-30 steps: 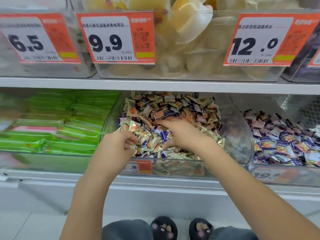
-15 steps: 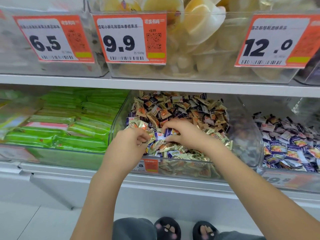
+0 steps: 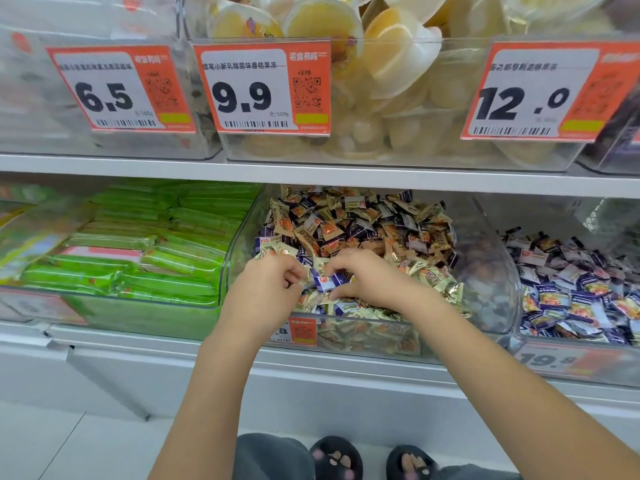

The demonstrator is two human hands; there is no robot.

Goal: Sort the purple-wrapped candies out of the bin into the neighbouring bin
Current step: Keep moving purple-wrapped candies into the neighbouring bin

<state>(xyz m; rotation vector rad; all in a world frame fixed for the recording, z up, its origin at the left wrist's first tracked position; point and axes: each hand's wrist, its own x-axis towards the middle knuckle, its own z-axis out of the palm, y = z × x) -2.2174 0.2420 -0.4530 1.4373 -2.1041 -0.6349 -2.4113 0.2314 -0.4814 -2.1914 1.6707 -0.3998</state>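
Observation:
A clear middle bin on the lower shelf holds a heap of gold-wrapped candies mixed with purple-wrapped ones. Both my hands are over its front part. My right hand pinches a purple-and-white candy between thumb and fingers. My left hand is curled, with candy wrappers pinched at its fingertips right beside that candy. The neighbouring bin on the right is filled with purple-wrapped candies.
A bin of green packets stands to the left. The upper shelf overhangs the bins, with jelly cups and orange price tags. My feet in black slippers show on the floor below.
My hands have drawn closer together over the front of the heap. My right hand has closed on a purple candy. The camera has shifted slightly.

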